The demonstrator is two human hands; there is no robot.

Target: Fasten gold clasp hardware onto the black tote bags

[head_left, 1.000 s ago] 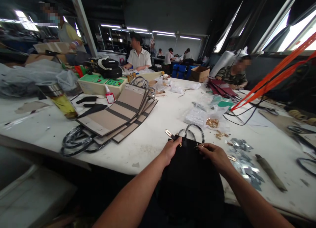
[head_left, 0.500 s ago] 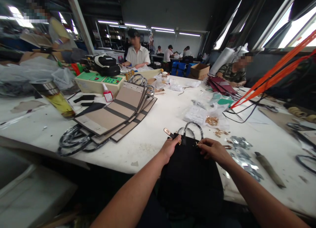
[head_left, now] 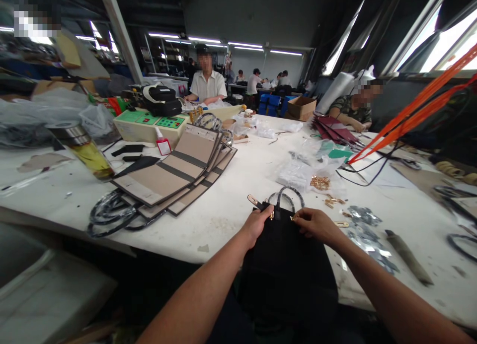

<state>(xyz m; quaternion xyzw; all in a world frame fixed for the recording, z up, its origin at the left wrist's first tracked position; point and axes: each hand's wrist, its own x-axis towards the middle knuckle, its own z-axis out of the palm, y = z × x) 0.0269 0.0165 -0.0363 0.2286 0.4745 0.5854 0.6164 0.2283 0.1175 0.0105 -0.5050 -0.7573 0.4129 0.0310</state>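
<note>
A black handbag panel [head_left: 288,264] hangs upright at the table's near edge, its wrapped loop handle [head_left: 291,191] rising from the top. My left hand [head_left: 257,225] grips its upper left corner, thumb on the front beside a gold fitting [head_left: 272,215]. A black strap with a gold slotted plate [head_left: 253,199] sticks out just above that thumb. At the upper right, my right hand [head_left: 312,224] is closed in a pinch on a small gold clasp piece [head_left: 292,218] at the panel's face. Its fingertips partly hide the piece.
Stacked beige-lined bag panels [head_left: 179,165] lie left, near a tilted glass bottle [head_left: 84,150] and a red glue bottle [head_left: 163,143]. Rightward are gold fittings [head_left: 320,182], metal plates [head_left: 372,240] and a dark rod [head_left: 408,257]. Orange cords [head_left: 413,108] slant overhead. Co-workers sit across the table.
My right hand has shifted slightly left along the panel's top with the gold piece. My left hand stays on its corner. The person at far left has moved.
</note>
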